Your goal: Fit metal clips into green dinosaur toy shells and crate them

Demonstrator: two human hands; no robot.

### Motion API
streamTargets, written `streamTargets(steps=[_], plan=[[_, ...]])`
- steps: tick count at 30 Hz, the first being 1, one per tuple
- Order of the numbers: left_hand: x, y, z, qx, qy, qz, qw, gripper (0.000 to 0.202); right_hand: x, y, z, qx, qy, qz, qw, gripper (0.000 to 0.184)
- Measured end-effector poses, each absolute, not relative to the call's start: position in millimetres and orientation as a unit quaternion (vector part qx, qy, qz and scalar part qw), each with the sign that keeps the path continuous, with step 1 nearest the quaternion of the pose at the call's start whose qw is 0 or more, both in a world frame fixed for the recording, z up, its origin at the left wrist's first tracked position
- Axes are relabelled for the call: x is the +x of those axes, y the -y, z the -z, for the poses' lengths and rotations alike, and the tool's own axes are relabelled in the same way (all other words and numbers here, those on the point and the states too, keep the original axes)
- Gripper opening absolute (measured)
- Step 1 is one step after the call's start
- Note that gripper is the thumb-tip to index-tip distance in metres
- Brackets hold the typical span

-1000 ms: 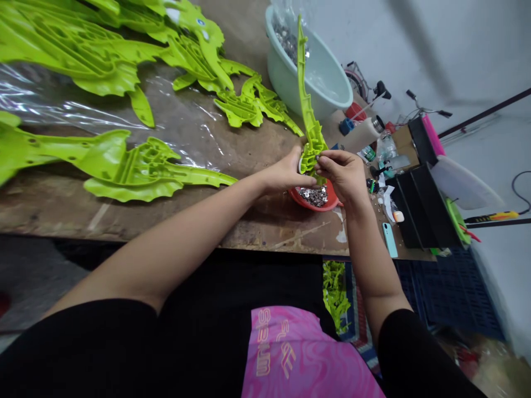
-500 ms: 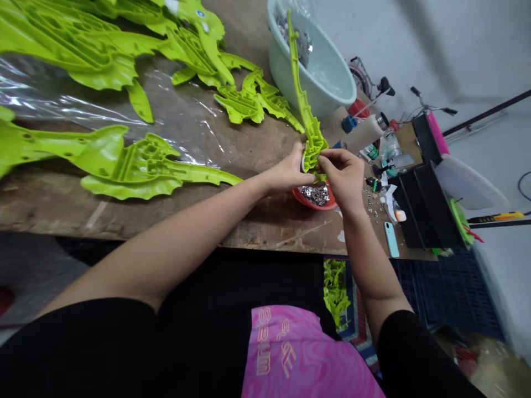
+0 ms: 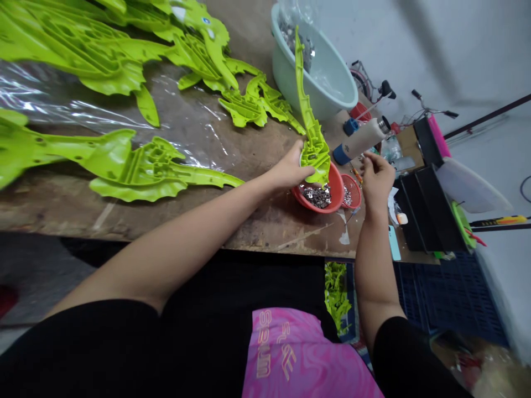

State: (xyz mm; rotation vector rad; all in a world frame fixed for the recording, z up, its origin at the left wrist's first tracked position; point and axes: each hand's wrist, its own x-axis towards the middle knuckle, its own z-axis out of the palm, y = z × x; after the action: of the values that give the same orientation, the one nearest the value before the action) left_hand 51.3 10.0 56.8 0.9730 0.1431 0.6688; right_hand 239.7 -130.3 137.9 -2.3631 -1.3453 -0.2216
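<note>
My left hand [image 3: 290, 167] is closed on the broad end of a lime-green plastic toy part [image 3: 315, 146], whose long ribbed tail points up and away. Below that part is a red bowl [image 3: 338, 190] of small shiny metal pieces, and a small red mesh basket [image 3: 352, 192] with similar bits stands beside it. My right hand [image 3: 376, 179] is raised to the right of the basket, fingers pinched; what lies between the fingertips is too small to make out.
Large lime-green toy shells [image 3: 95, 55] lie at the left over clear plastic film [image 3: 83, 113]. At the back stand a pale green tub [image 3: 319, 77] and a white-and-blue bottle [image 3: 360, 141]. A black tray [image 3: 431, 204] and a phone [image 3: 394, 243] are at the right.
My right hand has left the green part and moved right, past the mesh basket, uncovering the red bowl and basket. My left hand still holds the part, now tilted slightly differently.
</note>
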Motion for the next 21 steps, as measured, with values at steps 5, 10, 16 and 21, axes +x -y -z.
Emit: streamTargets(steps=[5,10,16,21], plan=[[48,-12,-68,0.434,-0.130,-0.319,0.832,0.079,279,135,-109,-0.898,0.437,-0.046,0.009,0.024],[46,-15,-71,0.441,-0.174,-0.347,0.809,0.049,272,131,-105,-0.887,0.458,-0.044,-0.026,0.031],[48,-20,-70,0.326,-0.119,-0.367,0.863,0.050,270,140,-127,-0.891,0.452,-0.020,-0.034,0.037],[43,-22,-75,0.264,-0.029,-0.333,0.905,0.052,266,143,-126,-0.899,0.437,-0.009,-0.019,0.034]])
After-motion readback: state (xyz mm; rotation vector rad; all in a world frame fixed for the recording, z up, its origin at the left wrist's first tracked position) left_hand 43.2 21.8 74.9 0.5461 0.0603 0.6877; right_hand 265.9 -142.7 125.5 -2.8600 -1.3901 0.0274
